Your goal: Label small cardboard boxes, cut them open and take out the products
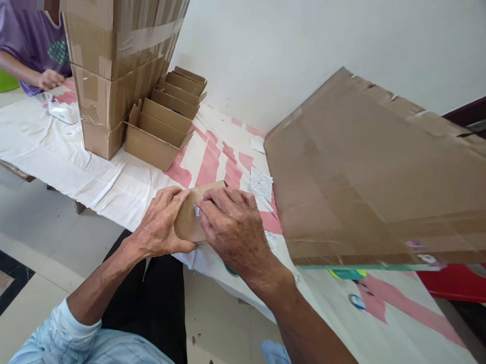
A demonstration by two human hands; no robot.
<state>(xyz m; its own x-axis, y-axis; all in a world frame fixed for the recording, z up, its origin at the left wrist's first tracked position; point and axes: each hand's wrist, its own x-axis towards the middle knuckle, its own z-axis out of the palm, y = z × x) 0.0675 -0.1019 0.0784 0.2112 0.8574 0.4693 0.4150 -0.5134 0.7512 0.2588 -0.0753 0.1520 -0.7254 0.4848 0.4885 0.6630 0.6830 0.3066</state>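
Note:
A small brown cardboard box is held near the front edge of the table. My left hand grips its left side, with the thumb along the near edge and the fingers at the far edge. My right hand lies over the right part of the box, its fingers bent and pressed together at a small white and blue label on the box's face. Part of that label is hidden under the fingertips. The right end of the box is covered by my right hand.
Stacked taped cartons stand at the left, beside a row of open small boxes. A large carton leans at the right. A label sheet and a tape roll lie on the tablecloth. Another person sits at the far left.

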